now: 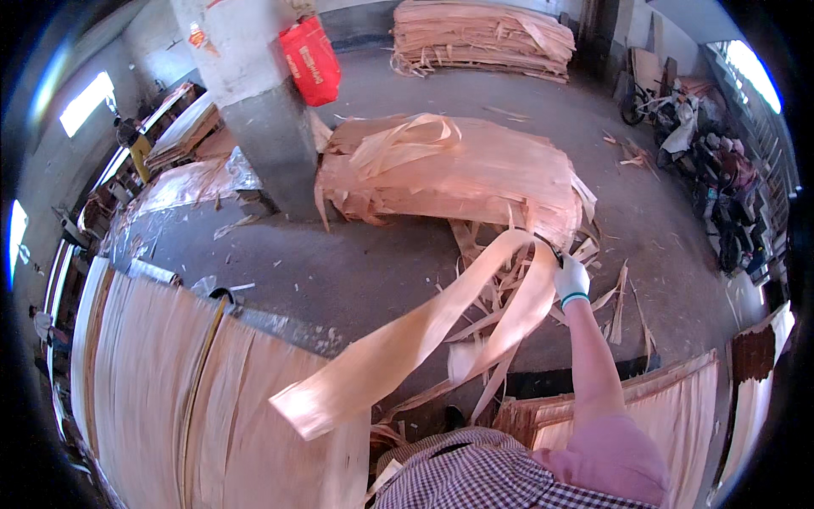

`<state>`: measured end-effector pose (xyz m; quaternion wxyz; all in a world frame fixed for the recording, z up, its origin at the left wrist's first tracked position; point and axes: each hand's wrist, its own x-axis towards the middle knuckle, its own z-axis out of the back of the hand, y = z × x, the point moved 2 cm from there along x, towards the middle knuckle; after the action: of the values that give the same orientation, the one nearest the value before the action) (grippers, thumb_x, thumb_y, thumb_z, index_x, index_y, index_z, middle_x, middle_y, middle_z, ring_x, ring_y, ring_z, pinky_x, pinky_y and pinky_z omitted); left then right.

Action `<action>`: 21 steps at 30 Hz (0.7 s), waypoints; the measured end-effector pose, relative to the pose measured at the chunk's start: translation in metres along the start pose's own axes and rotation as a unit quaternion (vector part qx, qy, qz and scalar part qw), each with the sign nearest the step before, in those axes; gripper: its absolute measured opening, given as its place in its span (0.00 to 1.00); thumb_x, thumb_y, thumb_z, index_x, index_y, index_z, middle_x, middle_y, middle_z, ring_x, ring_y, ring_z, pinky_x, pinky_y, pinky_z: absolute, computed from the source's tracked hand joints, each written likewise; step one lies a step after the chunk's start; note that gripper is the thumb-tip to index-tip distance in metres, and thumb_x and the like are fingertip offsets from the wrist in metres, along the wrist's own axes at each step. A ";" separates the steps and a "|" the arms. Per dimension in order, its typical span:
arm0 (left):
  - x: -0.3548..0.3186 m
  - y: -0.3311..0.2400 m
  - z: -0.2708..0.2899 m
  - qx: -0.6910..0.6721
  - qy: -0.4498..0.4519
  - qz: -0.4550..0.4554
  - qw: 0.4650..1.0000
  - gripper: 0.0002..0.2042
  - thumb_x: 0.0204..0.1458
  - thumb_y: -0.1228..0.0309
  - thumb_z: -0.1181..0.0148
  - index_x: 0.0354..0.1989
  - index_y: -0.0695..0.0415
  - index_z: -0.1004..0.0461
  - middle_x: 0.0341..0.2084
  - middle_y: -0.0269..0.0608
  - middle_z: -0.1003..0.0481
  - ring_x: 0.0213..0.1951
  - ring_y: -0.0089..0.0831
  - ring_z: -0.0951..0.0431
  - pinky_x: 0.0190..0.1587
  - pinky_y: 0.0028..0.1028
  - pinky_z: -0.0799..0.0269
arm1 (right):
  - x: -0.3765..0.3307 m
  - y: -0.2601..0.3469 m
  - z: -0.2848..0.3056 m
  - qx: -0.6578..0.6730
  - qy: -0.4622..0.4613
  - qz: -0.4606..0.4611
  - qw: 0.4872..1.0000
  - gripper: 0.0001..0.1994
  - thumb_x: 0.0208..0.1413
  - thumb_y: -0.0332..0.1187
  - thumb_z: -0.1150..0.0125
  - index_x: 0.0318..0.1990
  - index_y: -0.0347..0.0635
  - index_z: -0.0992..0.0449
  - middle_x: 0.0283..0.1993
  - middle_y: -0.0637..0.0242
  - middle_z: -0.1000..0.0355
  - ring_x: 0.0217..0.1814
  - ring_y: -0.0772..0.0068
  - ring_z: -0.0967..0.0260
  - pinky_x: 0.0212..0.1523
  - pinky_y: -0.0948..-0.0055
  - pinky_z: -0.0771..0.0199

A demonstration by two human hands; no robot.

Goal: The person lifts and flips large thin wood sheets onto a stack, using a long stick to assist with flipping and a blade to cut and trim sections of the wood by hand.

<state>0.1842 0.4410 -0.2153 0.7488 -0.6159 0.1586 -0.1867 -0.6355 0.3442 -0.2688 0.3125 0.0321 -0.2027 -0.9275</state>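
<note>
My right hand (pixel 573 280), in a white glove with a green-edged cuff, reaches forward with its fingers closed around a thin dark stick-like tool (pixel 549 244). I cannot make out the tool's exact kind. A long pale wood veneer strip (pixel 398 348) hangs folded over the tool, its two ends trailing back toward me. Just beyond the hand lies a low stack of reddish veneer sheets (pixel 475 174), with a loose bundle of veneer strips (pixel 411 144) on top. Torn veneer scraps (pixel 513 284) lie on the floor below the hand. My left hand does not show.
A large veneer stack (pixel 229 399) stands at the near left, another stack (pixel 653 416) at the near right. A pillar (pixel 254 110) with a red bag (pixel 310 61) rises left of the middle. Farther off are a tall veneer pile (pixel 483 38), parked bikes (pixel 721 187) and a person (pixel 131 140).
</note>
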 end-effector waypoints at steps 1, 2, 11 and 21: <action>-0.012 0.005 -0.033 0.008 0.031 0.021 0.999 0.26 0.57 0.57 0.52 0.62 0.55 0.43 0.58 0.47 0.39 0.58 0.39 0.37 0.61 0.35 0.43 | 0.016 0.005 0.000 -0.001 0.009 0.002 1.000 0.14 0.51 0.39 0.49 0.41 0.42 0.26 0.38 0.45 0.27 0.42 0.42 0.29 0.44 0.50 0.30; -0.024 0.012 -0.070 0.015 0.073 0.041 0.996 0.26 0.57 0.57 0.52 0.62 0.55 0.43 0.58 0.47 0.38 0.58 0.39 0.36 0.60 0.35 0.43 | 0.036 -0.002 -0.008 0.005 0.002 0.009 1.000 0.15 0.50 0.39 0.48 0.40 0.40 0.25 0.39 0.44 0.27 0.43 0.42 0.29 0.44 0.51 0.30; -0.104 0.082 -0.319 0.128 0.375 0.151 0.906 0.25 0.55 0.58 0.51 0.59 0.56 0.39 0.54 0.48 0.35 0.54 0.41 0.34 0.57 0.36 0.39 | 0.183 0.093 -0.025 0.289 0.083 -0.080 0.950 0.15 0.46 0.32 0.48 0.31 0.24 0.26 0.21 0.52 0.28 0.19 0.64 0.28 0.20 0.67 0.29; -0.175 0.118 -0.488 0.271 0.572 0.159 0.758 0.23 0.53 0.59 0.49 0.56 0.57 0.36 0.50 0.50 0.31 0.51 0.42 0.30 0.53 0.36 0.36 | 0.431 0.088 -0.018 0.757 -0.035 -0.168 0.630 0.05 0.57 0.30 0.51 0.29 0.46 0.31 0.23 0.67 0.33 0.14 0.77 0.44 0.11 0.78 0.46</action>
<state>-0.1880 0.1227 -0.4232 0.6731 -0.1323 0.5956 -0.4179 -0.9277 0.0189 -0.2212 0.0095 0.2584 -0.8358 -0.4844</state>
